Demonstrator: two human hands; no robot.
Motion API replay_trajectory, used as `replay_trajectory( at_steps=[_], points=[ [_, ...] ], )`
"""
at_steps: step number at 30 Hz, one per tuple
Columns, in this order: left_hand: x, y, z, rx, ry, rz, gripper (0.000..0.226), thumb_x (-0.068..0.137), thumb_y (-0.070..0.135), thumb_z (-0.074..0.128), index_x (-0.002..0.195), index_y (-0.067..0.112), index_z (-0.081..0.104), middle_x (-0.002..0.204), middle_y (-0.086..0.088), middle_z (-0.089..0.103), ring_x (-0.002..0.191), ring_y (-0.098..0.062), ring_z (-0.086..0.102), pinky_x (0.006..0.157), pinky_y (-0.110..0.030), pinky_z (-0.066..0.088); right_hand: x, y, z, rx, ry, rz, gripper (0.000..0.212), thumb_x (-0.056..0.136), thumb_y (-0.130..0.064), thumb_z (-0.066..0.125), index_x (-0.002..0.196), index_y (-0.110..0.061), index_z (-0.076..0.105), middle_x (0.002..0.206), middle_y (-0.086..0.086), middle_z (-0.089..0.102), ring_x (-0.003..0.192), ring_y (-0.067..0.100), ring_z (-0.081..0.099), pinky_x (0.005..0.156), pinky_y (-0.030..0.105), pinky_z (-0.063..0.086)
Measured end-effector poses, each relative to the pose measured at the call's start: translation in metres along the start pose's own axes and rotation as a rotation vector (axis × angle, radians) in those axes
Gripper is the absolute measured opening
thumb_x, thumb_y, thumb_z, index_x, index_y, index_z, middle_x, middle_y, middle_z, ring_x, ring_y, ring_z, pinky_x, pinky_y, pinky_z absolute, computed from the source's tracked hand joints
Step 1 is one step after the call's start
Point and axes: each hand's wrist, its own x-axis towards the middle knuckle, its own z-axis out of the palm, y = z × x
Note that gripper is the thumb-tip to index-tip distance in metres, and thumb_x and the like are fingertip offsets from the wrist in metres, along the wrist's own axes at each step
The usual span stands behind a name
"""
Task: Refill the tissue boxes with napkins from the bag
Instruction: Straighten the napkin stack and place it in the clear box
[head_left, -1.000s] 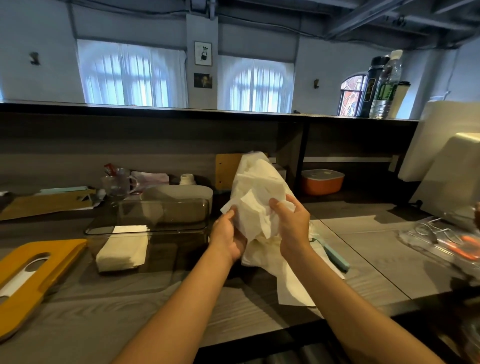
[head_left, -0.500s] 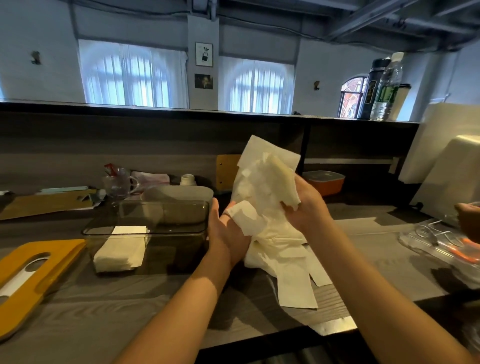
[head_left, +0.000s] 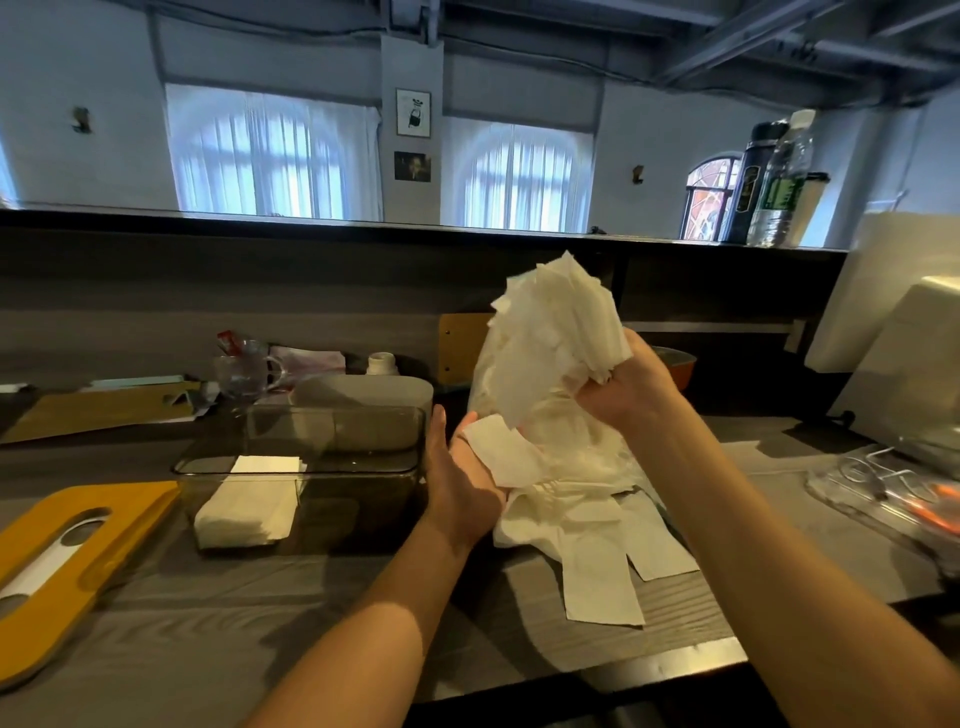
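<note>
Back ledge has a dark flask (head_left: 749, 182) and a water bottle (head_left: 782, 182) side by side — plus an orange container (head_left: 680, 366) (mostly hidden) below.

No legible text; bottle (head_left: 777, 193) label too blurred to read.
</note>
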Motion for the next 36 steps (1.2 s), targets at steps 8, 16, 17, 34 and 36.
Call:
replay_trajectory(
  at_steps=[8,16,17,34,36],
  points=[
    [-0.011,0.003,0.01,-0.054,-0.097,-0.053,0.089,0.072,0.075,0.048,0.137,0.015,0.056,0.134,-0.02,0.06,0.12,-0.041,0.056,0.1,-0.053,0.042,0.008,0.025,-0.015,-0.262,0.158,0.174,0.016,0.094,-0.012,0.061,0.108,-0.005,0.064,0.091,0.011,0.064,0.08,0.021,0.063,0.067,0.033,0.055],
    [-0.007,-0.008,0.01,0.173,0.016,-0.024,0.05,0.091,0.043,0.059,0.133,0.016,0.059,0.114,-0.017,0.071,0.107,-0.035,0.064,0.088,-0.049,0.055,0.013,0.058,-0.043,-0.509,0.308,0.09,0.049,0.08,-0.023,0.08,0.125,-0.012,0.063,0.112,0.013,0.066,0.099,0.028,0.065,0.063,0.033,0.055],
    [-0.006,-0.009,0.01,0.181,0.029,-0.033,0.044,0.095,0.042,0.054,0.131,0.016,0.06,0.11,-0.016,0.072,0.106,-0.034,0.064,0.087,-0.049,0.056,0.014,0.062,-0.045,-0.538,0.316,0.095,0.049,0.079,-0.025,0.08,0.124,-0.015,0.063,0.113,0.011,0.066,0.1,0.028,0.064,0.065,0.035,0.056],
    [0.009,-0.01,0.001,0.355,0.297,0.079,0.028,0.097,0.019,0.062,0.124,0.016,0.057,0.111,-0.015,0.07,0.096,-0.034,0.069,0.072,-0.046,0.058,-0.004,0.066,-0.056,-1.439,0.21,-0.716,0.059,0.082,-0.037,0.078,0.134,-0.021,0.055,0.138,0.003,0.05,0.125,0.023,0.045,0.105,0.041,0.041],
    [0.011,-0.009,0.0,0.372,0.333,0.096,0.03,0.095,0.021,0.065,0.123,0.016,0.057,0.11,-0.015,0.07,0.097,-0.034,0.069,0.075,-0.047,0.058,-0.006,0.057,-0.054,-1.553,0.11,-0.958,0.049,0.082,-0.034,0.076,0.127,-0.019,0.062,0.132,0.006,0.058,0.121,0.025,0.051,0.105,0.044,0.041]
  ],
)
